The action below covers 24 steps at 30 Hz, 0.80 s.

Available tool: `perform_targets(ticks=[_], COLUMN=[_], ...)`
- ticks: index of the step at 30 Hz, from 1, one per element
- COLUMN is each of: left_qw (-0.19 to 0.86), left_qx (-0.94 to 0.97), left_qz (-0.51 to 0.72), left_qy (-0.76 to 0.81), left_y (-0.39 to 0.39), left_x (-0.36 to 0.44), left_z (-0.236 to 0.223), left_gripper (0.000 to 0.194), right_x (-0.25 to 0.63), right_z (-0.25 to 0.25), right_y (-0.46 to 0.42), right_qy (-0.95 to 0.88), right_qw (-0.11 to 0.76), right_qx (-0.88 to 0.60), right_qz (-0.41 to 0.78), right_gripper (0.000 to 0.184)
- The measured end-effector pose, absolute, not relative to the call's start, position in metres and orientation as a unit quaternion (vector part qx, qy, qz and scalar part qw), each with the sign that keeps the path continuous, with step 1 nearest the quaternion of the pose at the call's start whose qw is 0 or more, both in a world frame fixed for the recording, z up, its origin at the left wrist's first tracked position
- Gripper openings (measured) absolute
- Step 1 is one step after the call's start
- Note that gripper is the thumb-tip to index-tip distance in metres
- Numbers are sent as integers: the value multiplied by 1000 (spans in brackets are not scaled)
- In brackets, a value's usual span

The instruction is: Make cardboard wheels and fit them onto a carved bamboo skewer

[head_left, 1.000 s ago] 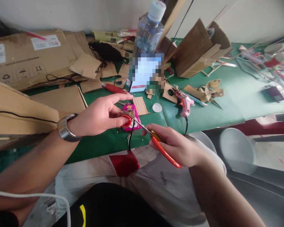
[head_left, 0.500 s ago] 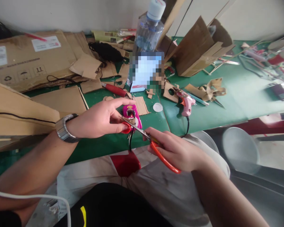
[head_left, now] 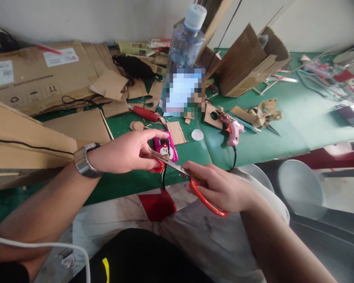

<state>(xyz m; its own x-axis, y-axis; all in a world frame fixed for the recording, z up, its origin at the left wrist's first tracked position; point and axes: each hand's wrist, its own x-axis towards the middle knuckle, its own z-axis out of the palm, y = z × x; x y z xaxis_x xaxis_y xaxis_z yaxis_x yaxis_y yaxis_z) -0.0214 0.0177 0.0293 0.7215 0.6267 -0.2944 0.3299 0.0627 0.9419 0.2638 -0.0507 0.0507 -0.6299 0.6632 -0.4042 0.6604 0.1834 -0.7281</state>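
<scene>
In the head view, think of a clock with its middle at the blades. Your right hand (head_left: 216,186) has its fingers curled tight around the orange-handled scissors (head_left: 175,166). Your left hand (head_left: 125,153) pinches a small red curved piece (head_left: 157,167) with its thumb and bent fingers, while the pointing finger sticks out straight. The red piece is at nine o'clock, right by the blades. I can't tell how wide the blades open.

This looks like the snipping step. A next snip calls for a steady pinch and fingertips kept away from the blades.

The pink case (head_left: 173,153) is just past the blades at twelve, with a white face-like picture and no words I can read. The big cardboard box (head_left: 29,84) at ten shows recycling, umbrella and up-arrow signs. Its two white labels (head_left: 61,57) have print too small to read. The pink glue gun (head_left: 233,135) is at two, and shows no name I can read.
</scene>
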Motion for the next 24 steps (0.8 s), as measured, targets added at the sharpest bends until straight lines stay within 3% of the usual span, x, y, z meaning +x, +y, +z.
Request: perform_targets(ticks=[7, 24], left_qw=[651, 687], left_qx=[649, 626], left_qz=[151, 126], left_qy=[364, 346], left_y=[19, 19], left_x=[-21, -23], left_z=[27, 29], left_gripper=[82, 91], right_x=[264, 265], right_z=[45, 50], right_y=[-51, -55], right_qy=[-756, -760], right_qw=[42, 17], right_qx=[-427, -431], right_qz=[494, 486], right_gripper=[26, 22])
